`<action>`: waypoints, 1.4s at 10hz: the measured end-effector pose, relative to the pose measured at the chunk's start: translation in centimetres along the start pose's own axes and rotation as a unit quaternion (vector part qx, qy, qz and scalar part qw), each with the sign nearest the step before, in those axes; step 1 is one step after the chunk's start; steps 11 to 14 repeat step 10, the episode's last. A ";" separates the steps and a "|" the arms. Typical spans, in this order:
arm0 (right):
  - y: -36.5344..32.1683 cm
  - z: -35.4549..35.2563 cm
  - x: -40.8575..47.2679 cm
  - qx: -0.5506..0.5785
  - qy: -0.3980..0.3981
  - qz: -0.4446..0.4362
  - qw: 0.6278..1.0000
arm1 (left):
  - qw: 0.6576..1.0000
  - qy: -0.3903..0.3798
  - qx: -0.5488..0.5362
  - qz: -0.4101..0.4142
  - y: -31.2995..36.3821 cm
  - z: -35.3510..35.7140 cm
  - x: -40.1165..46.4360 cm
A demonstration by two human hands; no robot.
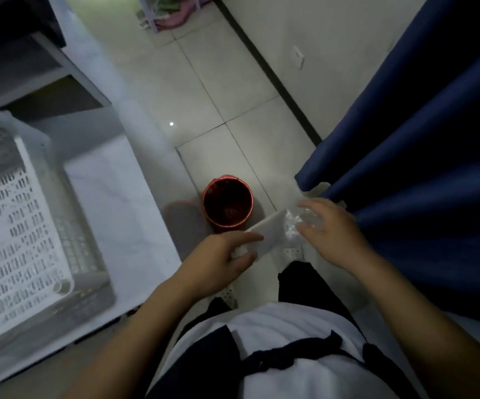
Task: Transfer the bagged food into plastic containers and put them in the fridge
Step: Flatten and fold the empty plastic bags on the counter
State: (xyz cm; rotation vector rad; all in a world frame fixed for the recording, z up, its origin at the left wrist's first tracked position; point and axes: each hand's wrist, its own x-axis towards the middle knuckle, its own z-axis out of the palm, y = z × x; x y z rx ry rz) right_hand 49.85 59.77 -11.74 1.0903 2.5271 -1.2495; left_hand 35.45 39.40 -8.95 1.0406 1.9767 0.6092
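Note:
I hold a white flat rectangular thing (270, 230), probably a plastic container or its lid, in front of my waist; the frame is blurred. My left hand (221, 260) grips its near left end between thumb and fingers. My right hand (328, 228) holds a crumpled clear plastic bag (299, 223) against the container's right end, fingers loosely curled round it. What the bag contains cannot be made out.
A red bin (228, 203) with dark contents stands on the tiled floor just beyond my hands. At left is a marble-look counter (112, 197) bearing a white perforated basket (11, 226). A dark blue curtain (420, 139) hangs at right.

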 end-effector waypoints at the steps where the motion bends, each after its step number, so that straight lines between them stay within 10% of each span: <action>1: 2.4 -1.0 4.2 -0.007 -0.050 0.002 0.999 | 0.994 0.044 -0.026 -0.095 0.0 1.8 3.1; 7: 22.6 12.8 20.0 -0.337 -0.366 0.050 0.866 | 0.922 0.025 0.023 -0.385 -21.8 17.7 26.7; 9: 24.6 16.7 22.2 -0.184 -0.278 0.151 0.931 | 0.904 -0.084 0.079 -0.413 -28.8 19.0 31.4; 14: 23.8 16.8 23.3 -0.177 -0.268 0.178 0.930 | 0.900 -0.087 0.071 -0.420 -27.7 18.8 30.7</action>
